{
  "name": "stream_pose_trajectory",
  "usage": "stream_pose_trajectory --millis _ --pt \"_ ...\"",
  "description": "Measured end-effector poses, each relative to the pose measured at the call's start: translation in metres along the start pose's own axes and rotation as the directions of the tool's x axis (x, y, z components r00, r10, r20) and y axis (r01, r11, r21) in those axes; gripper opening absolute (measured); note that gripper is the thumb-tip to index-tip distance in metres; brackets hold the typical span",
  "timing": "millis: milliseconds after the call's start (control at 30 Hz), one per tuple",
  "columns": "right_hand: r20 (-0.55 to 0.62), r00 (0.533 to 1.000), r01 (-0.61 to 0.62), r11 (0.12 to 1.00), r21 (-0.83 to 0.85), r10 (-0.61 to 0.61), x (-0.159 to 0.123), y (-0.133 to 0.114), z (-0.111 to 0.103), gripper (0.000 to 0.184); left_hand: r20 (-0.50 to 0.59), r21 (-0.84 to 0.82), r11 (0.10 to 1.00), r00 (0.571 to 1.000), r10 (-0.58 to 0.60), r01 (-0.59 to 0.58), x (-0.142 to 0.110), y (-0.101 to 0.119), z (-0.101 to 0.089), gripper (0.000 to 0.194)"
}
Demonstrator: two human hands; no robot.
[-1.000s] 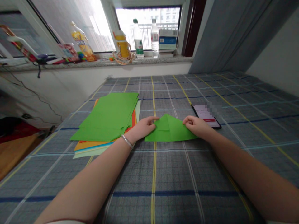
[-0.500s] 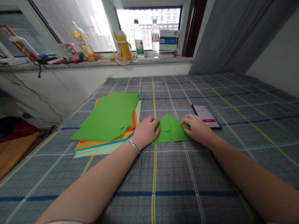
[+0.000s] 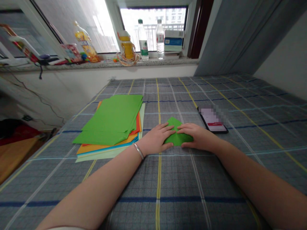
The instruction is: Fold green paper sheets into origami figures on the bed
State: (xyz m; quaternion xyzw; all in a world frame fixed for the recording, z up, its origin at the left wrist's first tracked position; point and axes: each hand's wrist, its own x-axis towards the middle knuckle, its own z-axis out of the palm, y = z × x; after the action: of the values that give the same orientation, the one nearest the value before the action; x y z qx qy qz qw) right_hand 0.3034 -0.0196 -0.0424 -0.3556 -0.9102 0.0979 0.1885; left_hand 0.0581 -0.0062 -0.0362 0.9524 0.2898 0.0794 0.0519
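A folded piece of green paper [image 3: 177,139] lies on the plaid cloth in front of me, its peak pointing away. My left hand [image 3: 158,137] rests over its left side, fingers stretched across the top and thumb by the near edge. From the other side, my right hand [image 3: 196,136] lays its fingers on the paper, with the thumb low at the near edge. Both hands' fingertips almost meet at the middle and cover part of the folds. A silver bangle [image 3: 138,150] circles my left wrist.
Left of the hands lies a stack of coloured paper [image 3: 112,118], green on top. A phone [image 3: 213,120] lies to the right. Bottles [image 3: 144,44], a yellow cup [image 3: 127,48] and boxes [image 3: 173,41] stand on the windowsill [image 3: 103,64] behind the plaid cloth [image 3: 134,185].
Both hands have moved inward over the paper, and their fingers have stretched out. The green paper's sides are now folded in, making it narrower.
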Motion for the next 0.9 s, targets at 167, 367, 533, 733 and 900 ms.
stream_pose_trajectory --millis 167,367,533,733,900 --pt "0.022 1.000 0.004 1.000 0.009 -0.005 0.000 -0.003 -0.005 0.048 0.066 0.015 0.999 0.997 -0.033 0.032 -0.001 0.003 0.000 0.077" --pt "0.041 0.999 0.002 1.000 -0.007 -0.001 0.000 -0.009 -0.011 0.028 0.065 -0.031 0.998 0.997 -0.046 0.048 -0.001 0.000 0.001 0.078" --pt "0.076 0.997 0.003 0.997 -0.074 0.003 0.000 -0.014 -0.016 0.017 0.046 -0.067 0.997 0.998 -0.040 0.043 -0.001 -0.003 0.002 0.072" --pt "0.098 0.995 -0.003 0.988 -0.157 0.019 0.000 -0.018 -0.018 0.018 0.006 -0.085 0.996 0.999 -0.031 0.032 -0.001 -0.002 -0.002 0.067" --pt "0.111 0.992 -0.020 0.957 -0.288 0.054 0.001 -0.024 -0.018 0.019 -0.066 0.036 0.999 0.998 0.010 -0.008 -0.002 0.007 -0.015 0.045"
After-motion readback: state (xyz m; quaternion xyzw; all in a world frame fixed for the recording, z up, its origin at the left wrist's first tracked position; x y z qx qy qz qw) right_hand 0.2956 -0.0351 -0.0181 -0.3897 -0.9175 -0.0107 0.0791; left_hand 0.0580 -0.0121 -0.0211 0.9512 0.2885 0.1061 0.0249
